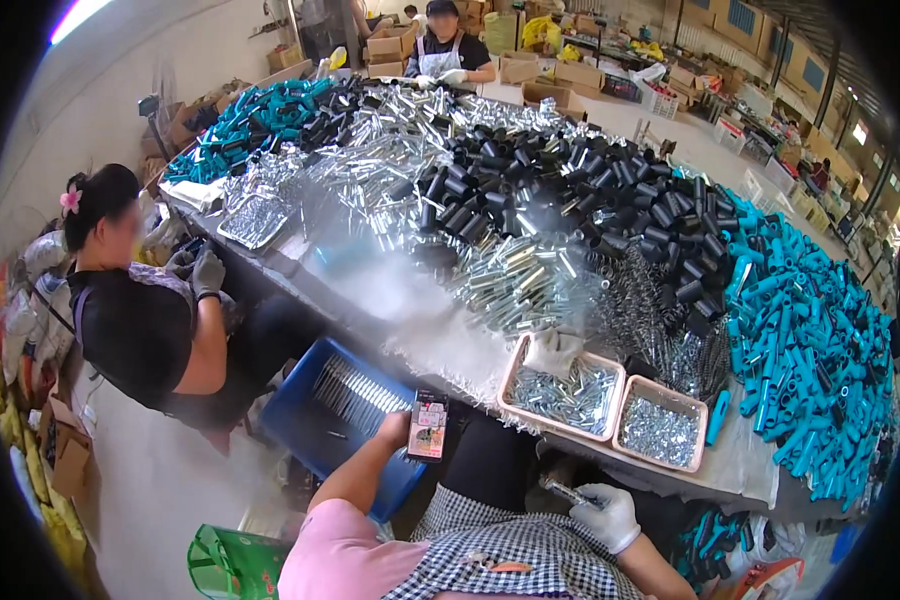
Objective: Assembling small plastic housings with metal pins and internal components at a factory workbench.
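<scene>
Phone point(428, 425): dark-edged slab, upright, screen lit w/ pink + white blocks, over the near edge of the blue tub. L hand point(395, 430), bare, grips it along its L side. Metal pc point(564, 491): slim, silvery, shiny, low over the lap; fine detail too small to tell. R hand point(607, 517), white glove, fingers curled round its end.

Around, big to small: long table point(725, 482), grey cover, piled high. Teal handles point(815, 350) heaped on the R, another teal lot far L. Black tubes point(660, 205) heaped mid-table, silver tubes point(510, 285) in front, springs point(660, 310) b/w the black and teal piles. Co-worker point(135, 320) seated L, gloved hands near the table edge; 2nd co-worker point(457, 60) at the far end.

Blue tub point(295, 405) beside the L forearm, silver rods point(355, 392) lined up inside; phone, hand + forearm block part of it. Green bag point(225, 565) bottom L. Two pale trays side by side at the near edge: L tray point(550, 424) w/ thin silver pins, smaller R tray point(658, 462) w/ small silver bits. Whitish blur hides some of mid-table.
</scene>
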The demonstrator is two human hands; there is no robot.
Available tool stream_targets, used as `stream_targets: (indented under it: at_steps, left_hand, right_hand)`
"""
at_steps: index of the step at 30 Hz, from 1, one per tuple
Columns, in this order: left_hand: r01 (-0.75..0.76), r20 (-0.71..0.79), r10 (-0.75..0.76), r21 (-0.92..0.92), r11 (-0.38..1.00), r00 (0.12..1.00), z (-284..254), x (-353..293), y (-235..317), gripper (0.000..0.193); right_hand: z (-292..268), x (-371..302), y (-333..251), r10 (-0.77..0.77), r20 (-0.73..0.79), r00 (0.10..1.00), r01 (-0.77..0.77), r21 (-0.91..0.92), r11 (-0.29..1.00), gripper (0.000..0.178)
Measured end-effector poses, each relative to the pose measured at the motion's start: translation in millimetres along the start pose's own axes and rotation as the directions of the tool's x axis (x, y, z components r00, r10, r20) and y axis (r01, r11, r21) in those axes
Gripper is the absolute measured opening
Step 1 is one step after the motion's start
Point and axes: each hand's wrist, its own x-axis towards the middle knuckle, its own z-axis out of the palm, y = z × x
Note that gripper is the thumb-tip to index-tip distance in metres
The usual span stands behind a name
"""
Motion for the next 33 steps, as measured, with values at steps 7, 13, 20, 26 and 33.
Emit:
stream_targets:
  at_steps: [7,13,20,26,33]
  left_hand:
    - [0.304,-0.115,-0.480,-0.642,0.704,0.870,-23.1,-44.7,-11.5,0.008]
    - [-0.066,0.008,-0.563,-0.992,-0.112,0.826,-52.4,-79.4,38.9,0.024]
    - [0.040,0.023,0.057,-0.943,-0.331,0.998,-82.5,-97.1,223.2,0.019]
    - [0.227,0.164,0.250,-0.941,-0.250,0.954,-35.5,-99.3,305.1,0.014]
    - [0.034,0.068,0.299,-0.992,0.119,0.952,-19.1,-108.5,318.7,0.009]
  right_hand:
    - [2.7,-2.5,-1.3,0.011,0.033,0.999,-0.011,-0.013,1.000,0.034]
    - [11.8,1.2,18.8,0.130,0.057,0.990,-0.141,0.278,0.950,0.033]
    - [34.6,16.9,-34.6,0.170,0.348,0.922,-0.365,0.634,0.682,0.025]
    - [35.2,20.1,-15.0,0.042,0.458,0.888,-0.442,0.825,0.351,0.038]
    - [9.9,4.4,-15.4,0.143,0.455,0.879,-0.469,0.772,0.430,0.033]
